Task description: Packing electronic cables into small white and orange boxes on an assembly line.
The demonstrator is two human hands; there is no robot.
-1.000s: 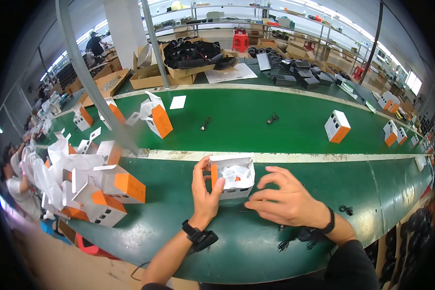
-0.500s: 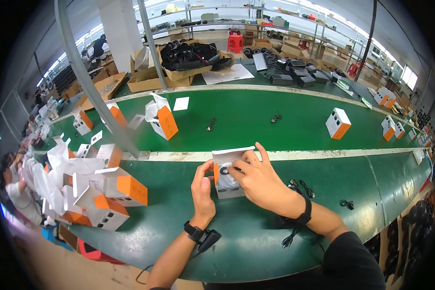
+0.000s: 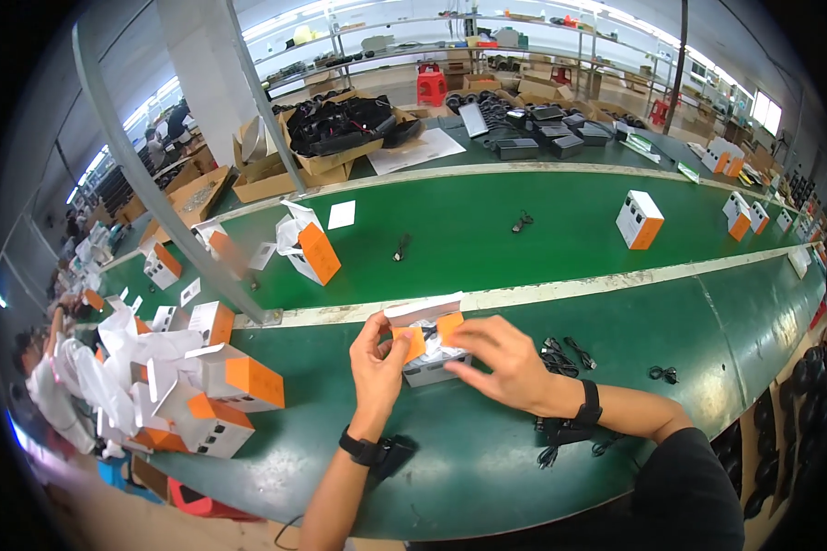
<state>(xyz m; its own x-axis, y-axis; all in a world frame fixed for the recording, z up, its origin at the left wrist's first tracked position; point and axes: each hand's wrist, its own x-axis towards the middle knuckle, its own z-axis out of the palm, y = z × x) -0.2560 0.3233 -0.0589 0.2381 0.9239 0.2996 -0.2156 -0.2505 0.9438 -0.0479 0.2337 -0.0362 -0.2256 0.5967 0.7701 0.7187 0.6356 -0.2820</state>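
The box [image 3: 424, 347], white with orange flaps, sits on the green table [image 3: 487, 459] right in front of the person, between both hands. In the head view, the left hand [image 3: 377, 363] pinches the left orange flap between thumb and fingers, its grip closed on the box's side. The right hand [image 3: 501, 360] lies over the right side with its fingers on the other orange flap, its grip also closed on the box.

A second ago the box stood open, its white insert showing, the left hand steadying the side and the right hand lying flat on the table next to it. Half a second ago the right hand had come over the top and covered the opening. Now both orange flaps are folded in over the opening while the white lid flap stands up behind them. By that, the contents look to be inside and the closing seems under way, with the lid not yet down.

Around it: black cables [image 3: 560, 354] lie just right of the right hand, a heap of unfolded boxes [image 3: 193, 386] is piled at the left, and a single closed box [image 3: 639, 219] stands on the far belt.
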